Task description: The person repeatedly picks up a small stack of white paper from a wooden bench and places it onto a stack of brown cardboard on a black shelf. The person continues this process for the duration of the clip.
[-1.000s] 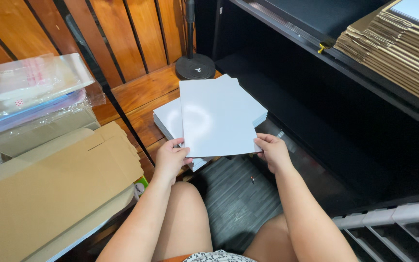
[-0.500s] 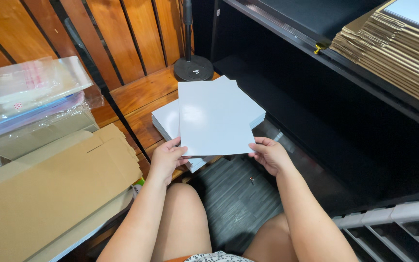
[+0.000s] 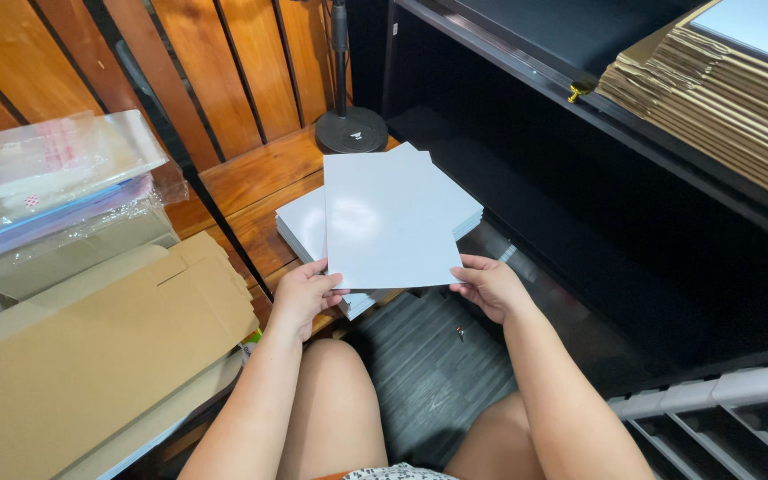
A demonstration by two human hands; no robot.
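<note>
A pale blue-white glossy sheet [image 3: 390, 218] is held flat in front of me by its near edge. My left hand [image 3: 306, 294] pinches its lower left corner and my right hand [image 3: 489, 285] grips its lower right corner. Under the sheet lies a stack of the same sheets [image 3: 301, 226] on a wooden platform [image 3: 251, 178], turned at an angle to the held one. My bare knees show at the bottom of the view.
Flattened brown cardboard boxes [image 3: 91, 356] lie at the left, with clear plastic bags [image 3: 51, 173] above them. A black round stand base [image 3: 351, 131] sits behind the stack. A black shelf unit [image 3: 580, 178] at the right carries folded cardboard [image 3: 713, 98]. Grey plank floor [image 3: 420, 364] lies below.
The held sheet has shifted slightly left and squared up over the stack. Both hands stay on its near corners.
</note>
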